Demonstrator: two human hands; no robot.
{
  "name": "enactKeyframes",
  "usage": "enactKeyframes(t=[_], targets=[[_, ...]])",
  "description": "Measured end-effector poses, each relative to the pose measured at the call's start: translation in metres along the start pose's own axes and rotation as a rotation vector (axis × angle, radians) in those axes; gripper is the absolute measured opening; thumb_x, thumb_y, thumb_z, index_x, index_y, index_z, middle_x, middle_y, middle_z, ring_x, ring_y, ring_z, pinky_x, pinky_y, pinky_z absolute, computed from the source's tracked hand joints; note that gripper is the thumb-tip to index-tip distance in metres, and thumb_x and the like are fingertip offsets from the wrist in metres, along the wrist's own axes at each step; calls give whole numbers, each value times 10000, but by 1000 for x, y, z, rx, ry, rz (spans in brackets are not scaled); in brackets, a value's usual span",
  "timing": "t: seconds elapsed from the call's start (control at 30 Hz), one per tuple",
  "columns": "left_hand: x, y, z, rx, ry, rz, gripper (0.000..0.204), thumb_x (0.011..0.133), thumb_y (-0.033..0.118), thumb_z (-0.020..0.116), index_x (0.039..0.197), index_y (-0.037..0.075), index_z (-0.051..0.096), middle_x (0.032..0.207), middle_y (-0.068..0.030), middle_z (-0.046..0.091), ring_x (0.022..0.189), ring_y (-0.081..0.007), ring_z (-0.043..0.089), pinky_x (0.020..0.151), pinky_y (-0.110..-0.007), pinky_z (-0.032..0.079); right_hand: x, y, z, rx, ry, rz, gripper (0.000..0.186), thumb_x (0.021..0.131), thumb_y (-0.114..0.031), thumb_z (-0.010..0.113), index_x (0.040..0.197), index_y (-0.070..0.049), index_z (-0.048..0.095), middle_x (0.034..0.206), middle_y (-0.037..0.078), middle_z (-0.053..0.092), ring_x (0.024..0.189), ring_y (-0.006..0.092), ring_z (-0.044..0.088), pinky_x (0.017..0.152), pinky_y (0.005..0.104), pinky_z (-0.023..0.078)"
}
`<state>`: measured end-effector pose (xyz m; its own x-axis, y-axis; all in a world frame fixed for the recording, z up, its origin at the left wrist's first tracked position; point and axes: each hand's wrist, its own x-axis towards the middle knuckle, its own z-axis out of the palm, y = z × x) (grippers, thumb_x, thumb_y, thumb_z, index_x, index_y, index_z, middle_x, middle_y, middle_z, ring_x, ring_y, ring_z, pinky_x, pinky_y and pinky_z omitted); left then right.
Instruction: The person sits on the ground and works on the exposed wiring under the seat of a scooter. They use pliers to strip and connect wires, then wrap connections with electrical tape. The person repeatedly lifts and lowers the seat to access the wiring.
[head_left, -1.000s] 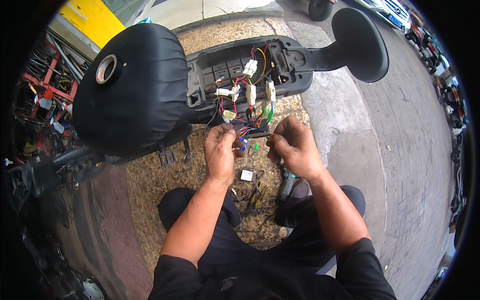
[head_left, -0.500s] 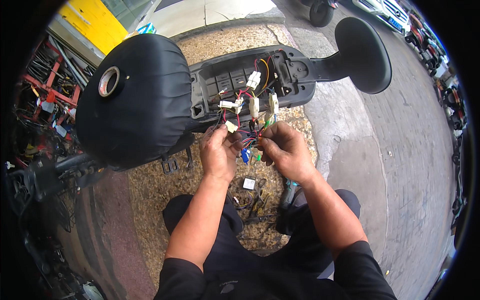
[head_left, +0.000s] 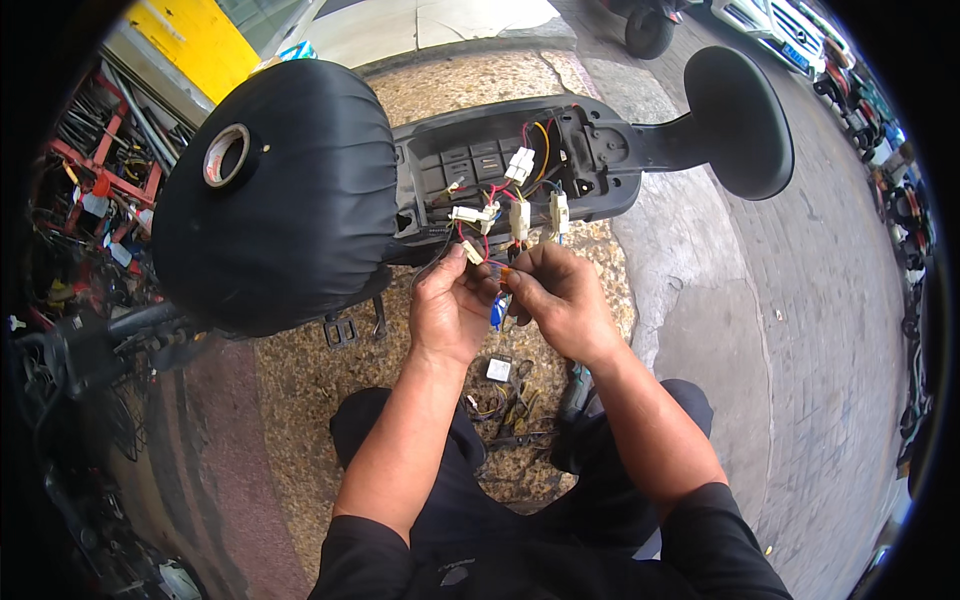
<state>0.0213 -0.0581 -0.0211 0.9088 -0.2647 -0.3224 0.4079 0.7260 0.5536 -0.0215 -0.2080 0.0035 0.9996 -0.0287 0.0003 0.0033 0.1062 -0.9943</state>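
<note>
My left hand [head_left: 450, 310] is closed, with a cream wire connector [head_left: 472, 252] between thumb and fingers. Close beside it, my right hand [head_left: 572, 305] pinches a small orange piece [head_left: 505, 274] on the wires; whether it is a connector I cannot tell. A blue connector [head_left: 497, 313] hangs between the hands. Just beyond them, several white plug connectors [head_left: 520, 165] on red, yellow and blue wires lie over the edge of the open black under-seat tray [head_left: 470, 155] of a scooter. Part of the wire bundle is hidden by my fingers.
The black padded seat [head_left: 310, 210] stands at left, a tape roll [head_left: 227, 156] on it. A round backrest [head_left: 740, 120] juts out at right. Between my legs lie a small white-topped box [head_left: 498, 369], dark cables and a teal-black power tool [head_left: 577, 390]. A parked car [head_left: 775, 25] is behind.
My right hand has moved left, closer to my left hand, and the orange piece now shows in its fingers. The view has shifted slightly, with the scooter appearing a little further right.
</note>
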Motion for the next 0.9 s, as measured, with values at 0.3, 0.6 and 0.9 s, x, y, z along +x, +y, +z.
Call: enactKeyframes(t=[0.3, 0.6, 0.9], targets=[[6, -1, -2, 11, -58, 24, 48, 929, 126, 639, 976, 117, 634, 870, -6, 675, 746, -119, 631, 671, -252, 530, 16, -1, 3, -25, 24, -22, 130, 906, -93, 669, 900, 24, 611, 768, 52, 665, 678, 74, 589, 589, 256, 490], [5, -2, -1, -4, -66, 50, 72, 920, 101, 639, 993, 104, 635, 926, -24, 684, 797, -135, 645, 732, -273, 535, 25, 0, 4, -134, 10, -89, 68, 928, -34, 642, 891, 3, 597, 745, 2, 613, 632, 54, 538, 557, 228, 444], [7, -1, -2, -10, -83, 42, 78, 927, 50, 620, 996, 84, 607, 951, -48, 675, 861, -159, 646, 787, -316, 523, 28, 1, 2, -254, -8, -108, 78, 919, -36, 652, 871, 5, 605, 741, -7, 619, 648, 46, 534, 569, 228, 443]])
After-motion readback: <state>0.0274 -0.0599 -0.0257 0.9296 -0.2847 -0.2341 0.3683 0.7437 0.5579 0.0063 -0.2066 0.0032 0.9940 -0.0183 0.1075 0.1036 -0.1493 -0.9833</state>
